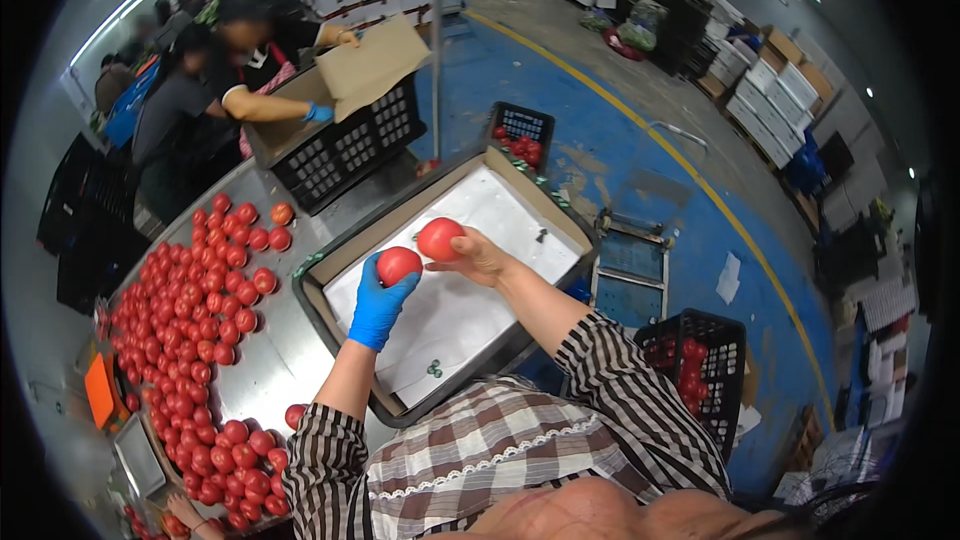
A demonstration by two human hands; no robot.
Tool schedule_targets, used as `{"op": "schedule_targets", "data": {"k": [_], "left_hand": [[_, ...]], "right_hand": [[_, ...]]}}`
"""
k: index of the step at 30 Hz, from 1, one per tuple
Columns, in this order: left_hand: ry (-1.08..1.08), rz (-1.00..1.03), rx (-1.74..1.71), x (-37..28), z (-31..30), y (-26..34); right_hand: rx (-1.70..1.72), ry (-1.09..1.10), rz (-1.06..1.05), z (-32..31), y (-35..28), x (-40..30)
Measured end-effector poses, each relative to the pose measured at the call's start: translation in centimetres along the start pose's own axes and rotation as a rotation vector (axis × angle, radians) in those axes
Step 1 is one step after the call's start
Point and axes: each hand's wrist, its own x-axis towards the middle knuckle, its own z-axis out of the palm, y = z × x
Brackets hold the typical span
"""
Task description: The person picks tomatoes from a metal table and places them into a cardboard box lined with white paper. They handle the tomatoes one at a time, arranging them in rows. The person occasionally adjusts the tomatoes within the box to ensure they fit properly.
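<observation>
My left hand (381,300), in a blue glove, grips a red tomato (399,266). Bare, my right hand (480,259) holds another tomato (441,239) just beside and slightly above the first. Both hands are over a dark crate (315,315) lined with brown cardboard and white paper (465,300). A small cluster of green stickers (434,369) lies on the paper near the close end, and a small dark piece (541,235) lies towards the right. Left of the crate, many tomatoes (180,315) are spread on a metal table (262,367).
Across the table a co-worker (255,67) with one blue glove handles cardboard at a black crate (352,142). Crates of tomatoes stand on the floor at upper centre (523,124) and lower right (720,367). A metal-framed trolley (630,270) is right of the table. Another person's hand (184,511) shows at lower left.
</observation>
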Motion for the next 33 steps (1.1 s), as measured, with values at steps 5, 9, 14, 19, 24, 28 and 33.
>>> {"op": "schedule_targets", "data": {"k": [5, 9, 14, 19, 24, 28, 33], "left_hand": [[0.048, -0.048, -0.144, -0.4, 2.0, 1.2], [0.065, 0.129, 0.004, -0.1, 2.3, 1.3], [-0.116, 0.265, 0.225, -1.4, 3.3, 4.8], [-0.3, 0.412, 0.214, -2.7, 4.1, 4.5], [-0.312, 0.411, 0.516, 3.5, -1.0, -2.7], [-0.318, 0.328, 0.591, 1.8, -2.2, -7.4], [-0.367, 0.359, 0.663, 1.1, 2.5, -4.7]], "right_hand": [[0.121, -0.173, 0.012, 1.4, 0.5, 0.9], [0.291, -0.189, -0.049, 1.2, 1.3, 1.6], [0.713, -0.17, -0.286, 0.2, 3.3, -0.7], [0.718, -0.1, -0.543, -0.8, 2.4, -10.1], [0.72, 0.349, -0.807, -6.1, 4.2, -24.8], [0.751, 1.131, -0.817, -9.3, 9.2, -38.0], [0.112, 2.132, 0.081, -15.2, 21.0, -53.6]]}}
